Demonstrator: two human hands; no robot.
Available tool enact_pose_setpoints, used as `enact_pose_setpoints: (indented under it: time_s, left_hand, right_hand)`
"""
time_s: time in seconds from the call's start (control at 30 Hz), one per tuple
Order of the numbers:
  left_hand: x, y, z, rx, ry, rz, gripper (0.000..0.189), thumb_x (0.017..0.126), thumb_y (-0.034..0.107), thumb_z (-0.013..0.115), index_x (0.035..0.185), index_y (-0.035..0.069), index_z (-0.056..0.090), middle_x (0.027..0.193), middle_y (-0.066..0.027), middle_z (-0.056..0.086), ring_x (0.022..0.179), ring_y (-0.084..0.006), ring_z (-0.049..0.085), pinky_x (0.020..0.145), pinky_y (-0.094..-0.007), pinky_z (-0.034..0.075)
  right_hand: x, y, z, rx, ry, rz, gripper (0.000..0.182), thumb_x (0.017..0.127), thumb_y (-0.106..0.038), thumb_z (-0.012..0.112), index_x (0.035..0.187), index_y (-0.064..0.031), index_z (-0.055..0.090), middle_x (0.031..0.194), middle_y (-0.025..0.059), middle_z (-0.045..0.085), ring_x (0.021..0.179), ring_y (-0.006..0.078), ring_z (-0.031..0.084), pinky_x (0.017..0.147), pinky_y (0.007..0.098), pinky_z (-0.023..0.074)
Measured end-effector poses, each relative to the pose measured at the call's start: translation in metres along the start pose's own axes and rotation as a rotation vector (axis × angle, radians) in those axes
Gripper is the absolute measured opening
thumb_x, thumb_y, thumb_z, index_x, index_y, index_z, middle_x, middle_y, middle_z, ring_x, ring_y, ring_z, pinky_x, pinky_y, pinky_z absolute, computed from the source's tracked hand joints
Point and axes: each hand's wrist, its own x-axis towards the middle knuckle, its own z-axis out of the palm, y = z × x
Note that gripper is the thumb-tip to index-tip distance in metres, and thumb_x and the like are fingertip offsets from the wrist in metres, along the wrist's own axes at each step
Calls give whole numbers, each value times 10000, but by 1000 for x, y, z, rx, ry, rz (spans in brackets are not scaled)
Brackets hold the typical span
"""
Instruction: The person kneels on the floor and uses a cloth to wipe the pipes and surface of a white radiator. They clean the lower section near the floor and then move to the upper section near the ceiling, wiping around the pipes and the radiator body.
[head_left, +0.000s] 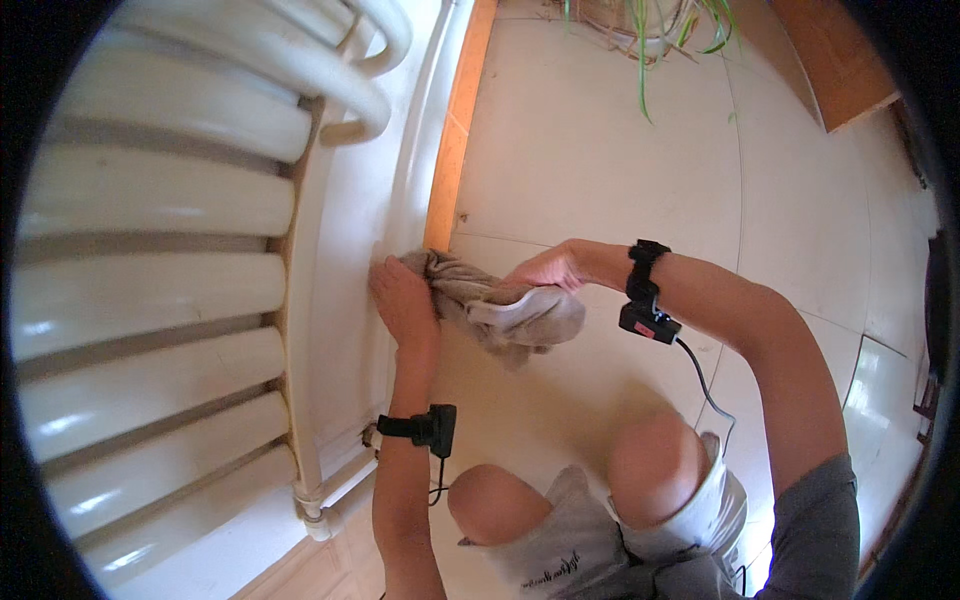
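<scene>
A crumpled grey-beige cloth (525, 319) hangs bunched between my two hands, low above the tiled floor. My right hand (551, 268) grips its upper right part, with the fingers partly hidden in the folds. Beside the white wall, my left hand (405, 304) holds the cloth's left end; its back faces up and the cloth partly hides its palm side. An orange-brown baseboard strip (442, 199) runs along the foot of the wall and meets the cloth's left end. Each wrist wears a black strapped device with a cable.
A white column radiator (157, 285) fills the left side, with curved pipes (356, 112) above and a valve fitting (319, 521) below. A potted plant (637, 30) trails long leaves at the top. A brown wooden panel (840, 67) stands upper right. My bent knees (652, 469) are close below.
</scene>
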Motion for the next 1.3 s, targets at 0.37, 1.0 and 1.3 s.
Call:
enact_pose_setpoints:
  time_s: [0.37, 1.0, 1.3]
  left_hand:
    - [-19, -10, 11, -1615, -193, -620, 324, 963, 231, 374, 969, -67, 499, 1074, -184, 560, 997, -293, 581, 852, -407, 494]
    - [-39, -18, 0, -124, -42, 10, 295, 893, 71, 486, 1161, -42, 436, 1173, -241, 496, 1142, -367, 468, 976, -432, 377]
    - [9, 24, 10, -78, 73, 77, 224, 869, 65, 502, 1065, -38, 466, 998, -199, 545, 950, -353, 545, 893, -427, 431]
  right_hand:
    - [17, -38, -10, -904, 461, -55, 381, 781, -433, 592, 958, -101, 647, 936, 41, 664, 799, 188, 612, 730, 351, 488]
    - [-7, -34, 11, -1419, 665, -321, 182, 605, -200, 654, 690, -40, 641, 691, 140, 642, 667, 317, 632, 539, 411, 476]
    - [-10, -26, -68, -1285, 644, -346, 334, 676, -324, 670, 864, -58, 603, 755, 154, 631, 712, 340, 611, 593, 438, 471]
